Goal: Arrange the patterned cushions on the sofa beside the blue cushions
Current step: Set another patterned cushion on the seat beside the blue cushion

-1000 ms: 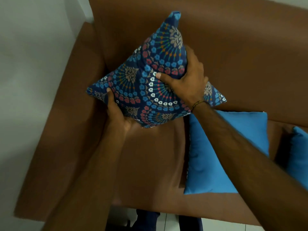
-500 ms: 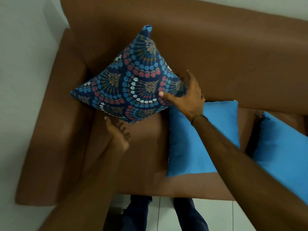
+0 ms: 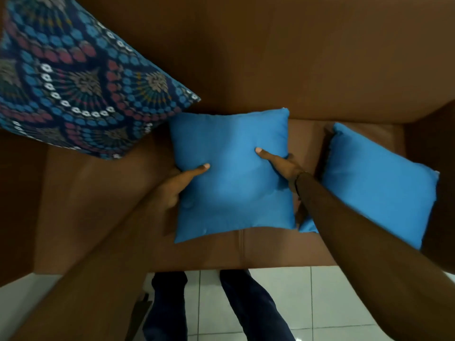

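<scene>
Here no brand, label or writing shows on any cushion. The left hand [image 3: 176, 187] and right hand [image 3: 283, 166] clasp the middle blue cushion [image 3: 231, 178] by its two side edges, thumbs pressed on its front face, fingers tucked behind it. The patterned cushion [image 3: 73, 84] leans against the brown sofa [image 3: 295, 57] backrest up and to the left of both hands, free of them, its lower corner just beside the held cushion. A second blue cushion [image 3: 376, 183] sits right of the right forearm.
</scene>
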`<state>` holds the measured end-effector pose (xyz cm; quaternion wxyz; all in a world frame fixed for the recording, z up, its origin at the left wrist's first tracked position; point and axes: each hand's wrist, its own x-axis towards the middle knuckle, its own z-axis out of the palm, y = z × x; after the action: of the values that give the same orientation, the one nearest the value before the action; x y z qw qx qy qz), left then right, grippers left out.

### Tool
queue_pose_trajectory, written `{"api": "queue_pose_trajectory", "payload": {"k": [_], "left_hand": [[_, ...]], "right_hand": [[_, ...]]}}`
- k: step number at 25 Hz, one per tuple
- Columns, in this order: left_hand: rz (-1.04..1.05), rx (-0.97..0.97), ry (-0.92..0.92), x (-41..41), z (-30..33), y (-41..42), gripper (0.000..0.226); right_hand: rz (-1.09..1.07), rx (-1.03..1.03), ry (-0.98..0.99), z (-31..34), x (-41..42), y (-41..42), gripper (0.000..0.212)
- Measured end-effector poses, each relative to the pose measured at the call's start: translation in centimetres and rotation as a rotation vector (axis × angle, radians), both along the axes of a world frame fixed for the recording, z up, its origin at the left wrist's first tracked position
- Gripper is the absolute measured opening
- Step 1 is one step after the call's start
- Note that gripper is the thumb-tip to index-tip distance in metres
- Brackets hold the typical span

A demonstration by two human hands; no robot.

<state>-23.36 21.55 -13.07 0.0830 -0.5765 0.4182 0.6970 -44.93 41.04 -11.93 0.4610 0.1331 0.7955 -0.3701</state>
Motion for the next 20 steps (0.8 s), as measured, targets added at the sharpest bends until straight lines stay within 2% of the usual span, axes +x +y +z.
{"api": "queue_pose_trajectory", "payload": {"k": [1, 3, 5, 8, 9, 12, 13, 15, 16, 18, 19, 20], "left_hand": [[-0.032, 0.031, -0.038, 0.0, 0.0, 0.3, 0.087], [-0.113, 0.099, -0.066, 1.1, 0.6, 1.5, 0.075], [-0.131, 0.086, -0.089, 2.0, 2.3, 3.2, 0.069], [-0.098, -0.075, -0.010, 3.1, 5.6, 5.0, 0.066], [-0.102, -0.123, 0.032, 3.7, 6.8, 5.0, 0.063], [0.004, -0.124, 0.153, 5.8, 9.8, 3.3, 0.036], [0.032, -0.085, 0.168, 6.8, 10.4, 3.0, 0.032], [0.026, -0.001, 0.217, 8.0, 10.3, 3.1, 0.034], [-0.045, -0.001, 0.241, 7.9, 9.6, 3.6, 0.033], [-0.370, -0.132, 0.206, 7.2, 7.2, 5.2, 0.030], [-0.546, -0.254, 0.126, 7.0, 5.8, 6.8, 0.045], [-0.655, -0.400, 0.054, 6.8, 4.7, 8.8, 0.069]], "right_hand": [[0.015, -0.028, -0.012, 0.0, -0.3, 0.9, 0.094], [0.020, -0.060, -0.078, 1.0, -0.1, 3.3, 0.084], [-0.070, -0.099, -0.206, 3.4, 0.8, 5.7, 0.072], [-0.313, -0.170, -0.364, 6.8, 0.8, 8.2, 0.080], [-0.378, -0.219, -0.342, 7.9, 0.7, 9.1, 0.078], [-0.508, -0.355, -0.191, 10.4, 0.3, 11.8, 0.041], [-0.475, -0.352, -0.168, 10.9, 0.5, 12.8, 0.036], [-0.260, -0.328, -0.216, 11.1, 1.6, 13.9, 0.035], [-0.146, -0.292, -0.265, 10.6, 2.7, 13.8, 0.039], [0.049, -0.210, -0.214, 8.8, 6.2, 12.2, 0.039], [0.054, -0.178, -0.099, 7.7, 8.5, 11.3, 0.034], [0.036, -0.089, 0.065, 6.4, 10.7, 10.4, 0.039]]}}
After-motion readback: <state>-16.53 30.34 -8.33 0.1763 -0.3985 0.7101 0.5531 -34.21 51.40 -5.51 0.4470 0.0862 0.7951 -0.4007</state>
